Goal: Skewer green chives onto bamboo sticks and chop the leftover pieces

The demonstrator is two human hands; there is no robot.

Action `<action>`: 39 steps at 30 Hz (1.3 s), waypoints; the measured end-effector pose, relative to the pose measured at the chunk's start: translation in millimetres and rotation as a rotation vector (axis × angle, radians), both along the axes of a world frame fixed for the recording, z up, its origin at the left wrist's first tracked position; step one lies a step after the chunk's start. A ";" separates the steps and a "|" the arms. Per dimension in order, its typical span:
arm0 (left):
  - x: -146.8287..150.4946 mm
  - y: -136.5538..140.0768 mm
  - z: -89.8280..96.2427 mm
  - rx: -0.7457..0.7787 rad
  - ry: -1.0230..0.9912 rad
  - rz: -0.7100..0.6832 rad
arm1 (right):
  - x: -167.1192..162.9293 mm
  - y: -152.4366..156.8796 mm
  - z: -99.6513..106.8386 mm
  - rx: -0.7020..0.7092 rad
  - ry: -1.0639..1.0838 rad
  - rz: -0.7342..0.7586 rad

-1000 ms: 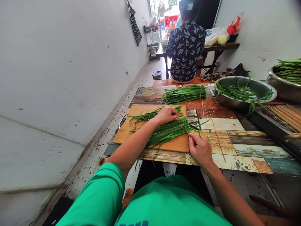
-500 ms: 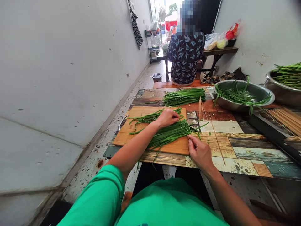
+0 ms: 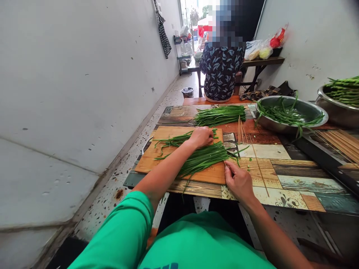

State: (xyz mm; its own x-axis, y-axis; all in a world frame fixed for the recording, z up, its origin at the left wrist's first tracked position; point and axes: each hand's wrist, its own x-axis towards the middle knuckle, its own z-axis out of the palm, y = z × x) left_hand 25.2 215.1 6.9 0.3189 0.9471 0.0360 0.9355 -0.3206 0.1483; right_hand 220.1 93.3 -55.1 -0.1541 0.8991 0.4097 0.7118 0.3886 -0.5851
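Note:
A wooden cutting board (image 3: 151, 164) lies in front of me with two bunches of garlic chives on it. My left hand (image 3: 201, 137) is closed over the right end of the smaller, farther bunch (image 3: 176, 140), its fingertips partly hidden behind the knuckles. The larger, nearer bunch (image 3: 206, 158) stretches under my left forearm, its ends lined up towards the right. At the board's right edge, my right hand (image 3: 239, 181) pinches a thin bamboo skewer (image 3: 224, 162). Only the skewer's tip shows, beside the near bunch's ends.
More chives (image 3: 220, 115) lie beyond the board. Several loose skewers (image 3: 259, 166) are on the patterned table (image 3: 303, 183). To the right are a long knife (image 3: 328, 160), a steel bowl (image 3: 291, 127) of greens and a pot (image 3: 333, 106). A person (image 3: 223, 73) sits ahead, facing away.
My left hand has shifted slightly to the far side and turned over the chives, its knuckles now more on top. My right hand keeps its place with the skewer.

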 end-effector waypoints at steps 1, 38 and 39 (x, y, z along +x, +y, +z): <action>1.7 1.6 -1.6 -0.004 0.008 0.007 | 0.0 -0.2 0.1 -0.007 -0.004 -0.004; -11.4 -10.9 -3.4 -0.045 -0.091 -0.116 | 1.1 -0.5 -0.4 -0.008 0.045 0.022; -10.8 -10.9 -3.5 -0.050 -0.102 -0.098 | 1.2 -0.6 -0.5 -0.008 0.043 0.022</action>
State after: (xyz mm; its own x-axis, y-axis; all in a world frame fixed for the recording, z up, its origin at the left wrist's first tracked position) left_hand 14.4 204.2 3.3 0.4068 0.9131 0.0266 0.8794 -0.3993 0.2594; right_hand 221.2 92.7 -55.6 -0.1564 0.8991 0.4088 0.6770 0.3990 -0.6185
